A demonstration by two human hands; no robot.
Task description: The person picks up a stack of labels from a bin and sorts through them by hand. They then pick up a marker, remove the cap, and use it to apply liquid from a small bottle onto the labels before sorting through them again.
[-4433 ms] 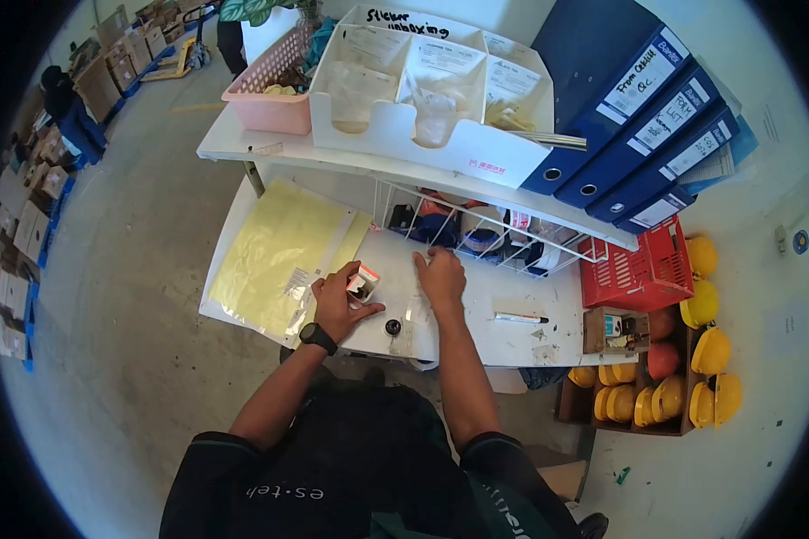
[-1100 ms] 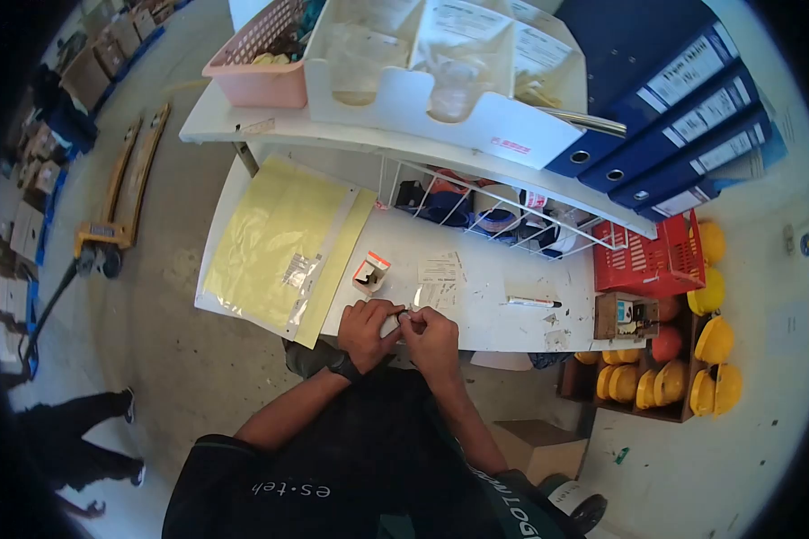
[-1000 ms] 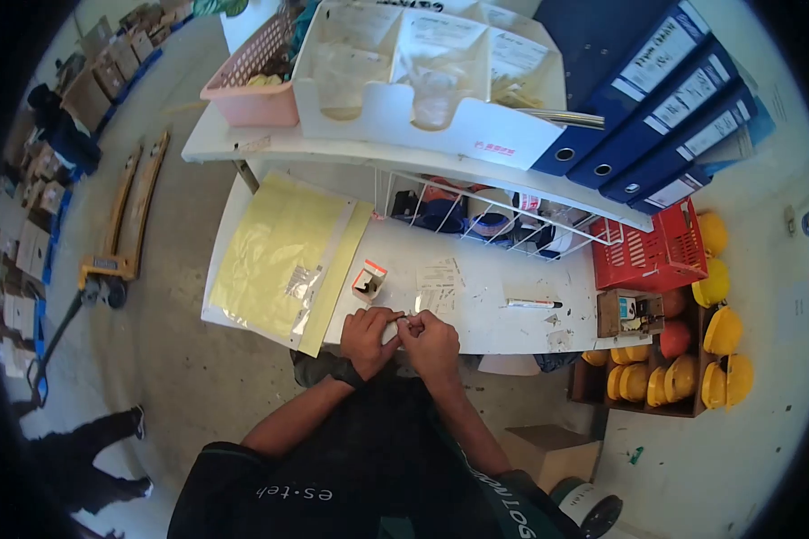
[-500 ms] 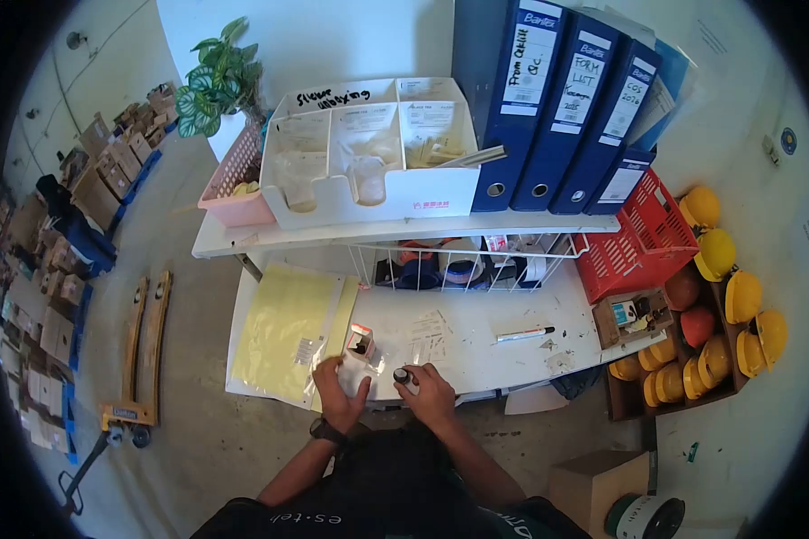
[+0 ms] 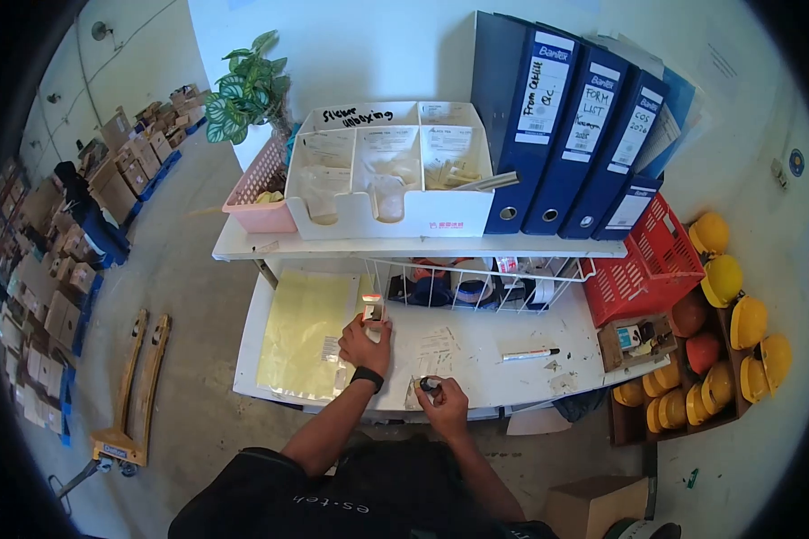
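Observation:
My left hand (image 5: 366, 346) is stretched forward on the white desk, its fingers closed around a small box (image 5: 372, 311) with a red and white top. Nearer the front edge, my right hand (image 5: 442, 404) pinches a small round dark-capped item (image 5: 430, 384). A yellow plastic-covered sheet (image 5: 301, 337) lies to the left of my left hand. Between and beyond the hands, a marked paper or label patch (image 5: 438, 349) shows on the desk.
A white marker (image 5: 530, 354) lies right on the desk (image 5: 485, 377). Above, a shelf (image 5: 422, 247) holds a divided white box (image 5: 333, 211), blue binders (image 5: 535, 135) and a pink basket (image 5: 259, 216). A wire basket (image 5: 485, 292) hangs underneath. A person (image 5: 90, 216) stands far left.
My left hand has moved forward to the small box and closed on it. My right hand still pinches the dark-capped item. The camera view has shifted slightly.

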